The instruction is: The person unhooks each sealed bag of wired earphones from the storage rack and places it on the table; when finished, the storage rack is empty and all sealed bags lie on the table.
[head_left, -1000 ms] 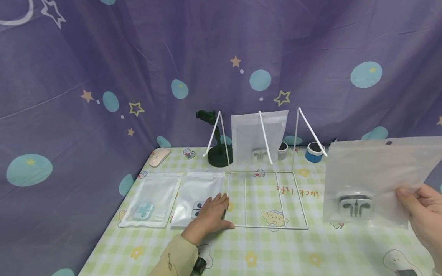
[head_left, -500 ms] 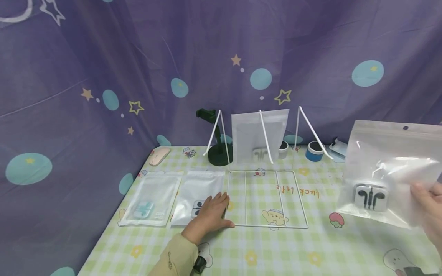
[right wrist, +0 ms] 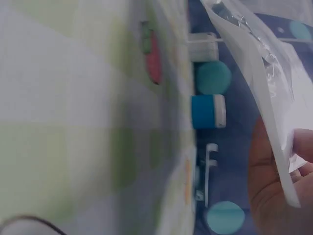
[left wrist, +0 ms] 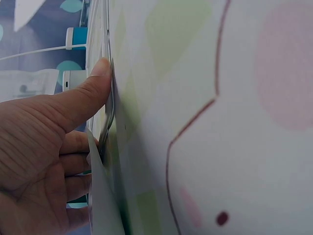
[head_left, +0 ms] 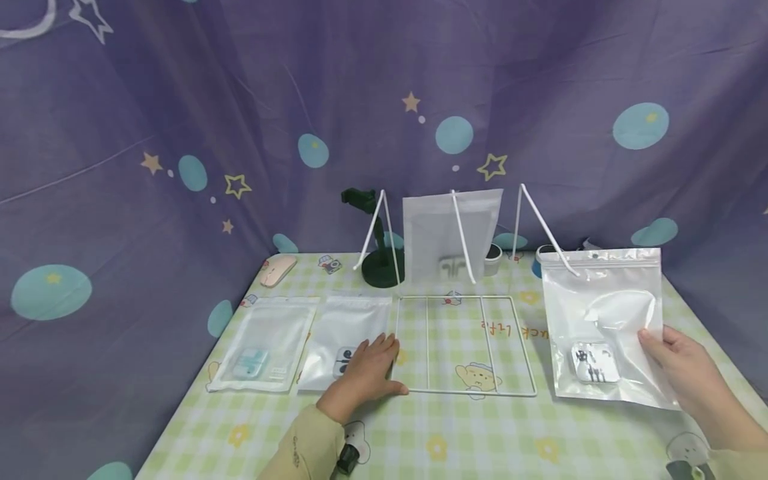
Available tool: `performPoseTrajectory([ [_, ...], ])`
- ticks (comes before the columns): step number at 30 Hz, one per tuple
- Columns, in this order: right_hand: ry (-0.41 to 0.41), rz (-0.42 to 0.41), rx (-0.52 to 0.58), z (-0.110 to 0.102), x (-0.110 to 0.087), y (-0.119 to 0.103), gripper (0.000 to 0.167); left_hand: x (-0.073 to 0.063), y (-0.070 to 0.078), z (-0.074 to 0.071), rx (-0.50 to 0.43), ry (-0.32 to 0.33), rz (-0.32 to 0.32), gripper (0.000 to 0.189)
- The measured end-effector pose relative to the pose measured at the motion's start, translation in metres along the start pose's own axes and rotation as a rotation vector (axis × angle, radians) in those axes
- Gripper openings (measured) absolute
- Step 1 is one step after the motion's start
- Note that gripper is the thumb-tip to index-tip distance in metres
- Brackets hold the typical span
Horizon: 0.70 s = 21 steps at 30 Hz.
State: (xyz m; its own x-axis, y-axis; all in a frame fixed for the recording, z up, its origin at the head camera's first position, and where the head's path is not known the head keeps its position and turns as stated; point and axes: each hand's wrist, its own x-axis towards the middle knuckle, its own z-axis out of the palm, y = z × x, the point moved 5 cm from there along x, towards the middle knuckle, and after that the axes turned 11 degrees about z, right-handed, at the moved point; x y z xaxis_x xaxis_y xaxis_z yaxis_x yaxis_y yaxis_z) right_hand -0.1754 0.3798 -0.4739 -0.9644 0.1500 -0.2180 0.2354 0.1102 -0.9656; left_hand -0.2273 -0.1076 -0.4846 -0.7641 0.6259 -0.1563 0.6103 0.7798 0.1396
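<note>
Checked cloth covers the surface (head_left: 480, 440), where a white wire rack (head_left: 465, 347) leaves open room on its right. There the right hand (head_left: 681, 370) pinches the right edge of a frosted plastic pouch (head_left: 606, 320), light, limp and slippery, likely best gripped near the small earphone case (head_left: 595, 362) inside. Left hand (head_left: 366, 377) rests spread, pressing a flat pouch (head_left: 348, 333) at the rack's left corner.

Head view faces table (head_left: 456, 433) from above; wrist views skim tablecloth (close).

Purple star-and-planet curtain (head_left: 240, 100) behind; green checked tablecloth (head_left: 468, 440) over table; soft even light.
</note>
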Motion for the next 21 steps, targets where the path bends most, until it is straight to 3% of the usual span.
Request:
performPoseTrajectory([
  [3,0.027,0.028,-0.144,0.007,0.008,0.004,0.014,0.0,0.0,-0.001,-0.001,-0.006,-0.003,0.095],
  [8,0.05,0.065,-0.332,0.015,0.018,0.009,0.063,0.0,0.001,-0.002,-0.013,-0.007,-0.008,0.095],
  [15,0.036,0.067,-0.592,0.018,0.028,0.008,0.06,0.0,0.001,-0.001,-0.017,-0.008,-0.005,0.095],
  [21,0.016,0.077,-0.632,0.021,0.035,0.012,0.054,0.0,0.001,-0.002,-0.023,-0.007,-0.007,0.095],
])
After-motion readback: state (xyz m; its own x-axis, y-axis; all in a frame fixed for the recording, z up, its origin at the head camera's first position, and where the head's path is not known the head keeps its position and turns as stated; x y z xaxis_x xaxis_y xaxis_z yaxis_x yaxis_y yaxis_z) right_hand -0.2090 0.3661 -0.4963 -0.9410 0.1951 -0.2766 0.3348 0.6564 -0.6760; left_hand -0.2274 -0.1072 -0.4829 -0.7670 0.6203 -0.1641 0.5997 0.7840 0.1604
